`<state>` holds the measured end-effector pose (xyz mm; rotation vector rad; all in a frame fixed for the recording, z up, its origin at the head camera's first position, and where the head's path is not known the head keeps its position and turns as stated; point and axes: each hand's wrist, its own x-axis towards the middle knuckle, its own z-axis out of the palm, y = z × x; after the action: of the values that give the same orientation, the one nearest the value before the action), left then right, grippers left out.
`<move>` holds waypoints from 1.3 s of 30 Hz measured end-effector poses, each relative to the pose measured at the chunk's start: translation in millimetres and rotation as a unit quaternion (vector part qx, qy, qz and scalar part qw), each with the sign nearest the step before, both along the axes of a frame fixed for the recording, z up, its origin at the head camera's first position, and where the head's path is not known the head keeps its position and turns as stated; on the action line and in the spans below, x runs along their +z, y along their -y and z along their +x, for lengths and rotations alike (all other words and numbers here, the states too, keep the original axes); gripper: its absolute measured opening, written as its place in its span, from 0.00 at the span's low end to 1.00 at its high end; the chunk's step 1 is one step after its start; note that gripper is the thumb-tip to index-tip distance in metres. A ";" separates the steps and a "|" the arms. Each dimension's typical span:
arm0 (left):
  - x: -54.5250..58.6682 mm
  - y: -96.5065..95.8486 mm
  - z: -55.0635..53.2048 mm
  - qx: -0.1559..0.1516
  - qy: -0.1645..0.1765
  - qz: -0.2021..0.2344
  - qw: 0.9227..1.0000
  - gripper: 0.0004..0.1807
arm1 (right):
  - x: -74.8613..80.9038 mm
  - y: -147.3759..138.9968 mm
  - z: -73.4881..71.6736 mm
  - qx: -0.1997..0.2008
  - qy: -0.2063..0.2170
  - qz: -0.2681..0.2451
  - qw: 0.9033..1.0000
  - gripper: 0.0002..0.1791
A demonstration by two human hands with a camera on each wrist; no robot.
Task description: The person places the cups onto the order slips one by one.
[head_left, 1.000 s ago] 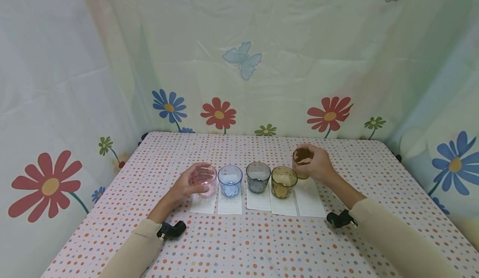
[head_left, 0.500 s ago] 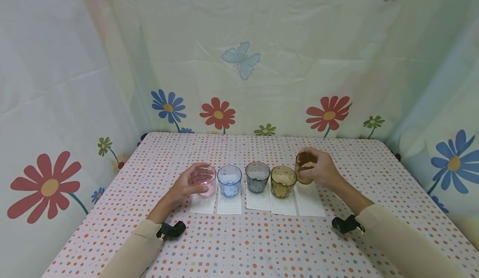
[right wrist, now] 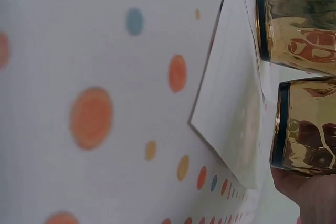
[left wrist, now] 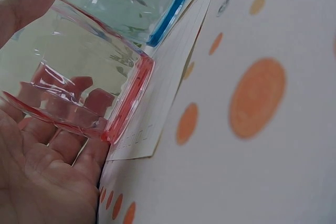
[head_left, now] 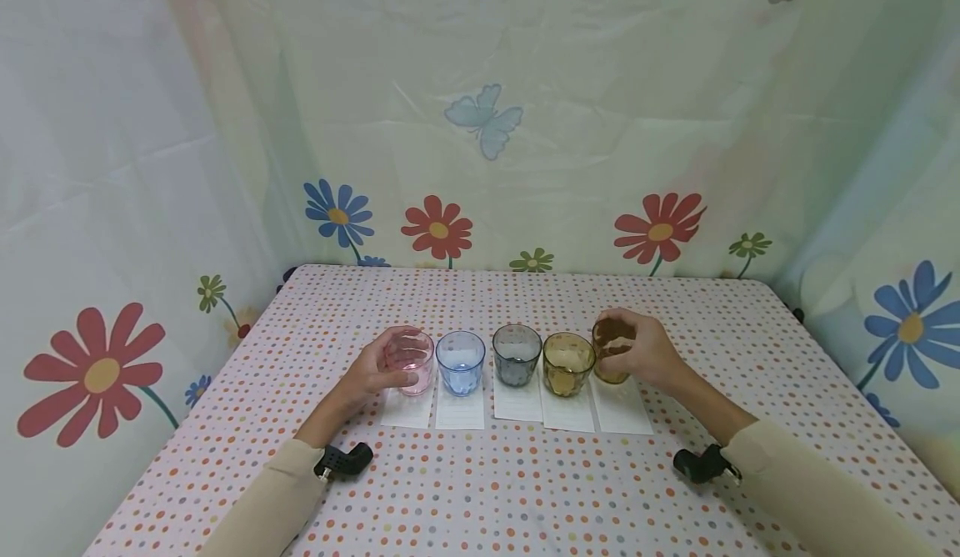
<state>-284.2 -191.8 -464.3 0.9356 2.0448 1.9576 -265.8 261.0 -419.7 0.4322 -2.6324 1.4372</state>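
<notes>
My left hand [head_left: 375, 367] curls round a pink glass [head_left: 417, 373] at the left end of a row; in the left wrist view the thumb lies at the rim of the pink glass [left wrist: 79, 66], and fingers show through its wall. On the right, a brown glass [head_left: 611, 373] is held by my right hand [head_left: 649, 352], fingers at its far side and thumb in front. It overlaps the far end of a white paper slip [head_left: 624, 411]. The right wrist view has a narrow gap between the base of this brown glass [right wrist: 307, 129] and the slip.
Between the hands stand a blue glass [head_left: 461, 365], a grey glass [head_left: 517, 358] and an amber glass [head_left: 568, 367], all upright on paper slips [head_left: 461, 415]. The amber one is close beside the held brown glass. A dotted cloth [head_left: 480, 490] covers the table; a flowered curtain [head_left: 540, 182] hangs behind.
My right hand has brought the brown glass lower, nearer to me and slightly rightward, at the end of the row. The left hand and pink glass have stayed put.
</notes>
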 end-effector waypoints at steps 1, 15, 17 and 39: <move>0.0 -0.1 0.0 0.000 -0.001 0.000 1.000 0.38 | 0.0 0.2 1.1 0.000 -0.001 0.002 1.000 0.32; 2.2 -0.8 1.0 0.003 0.008 0.003 1.000 0.40 | -4.4 -3.9 8.6 0.009 -0.001 0.004 1.000 0.34; 2.5 -1.0 1.5 0.006 0.010 0.002 1.000 0.40 | -4.9 -4.5 9.0 0.010 0.000 0.002 1.000 0.34; 1.2 -0.6 1.0 0.004 0.010 0.005 1.000 0.40 | -12.4 -6.2 17.2 0.006 0.015 0.001 1.000 0.35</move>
<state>-283.2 -191.2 -463.1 0.9075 2.0327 1.9760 -248.5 267.2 -432.1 0.4320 -2.6584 1.4564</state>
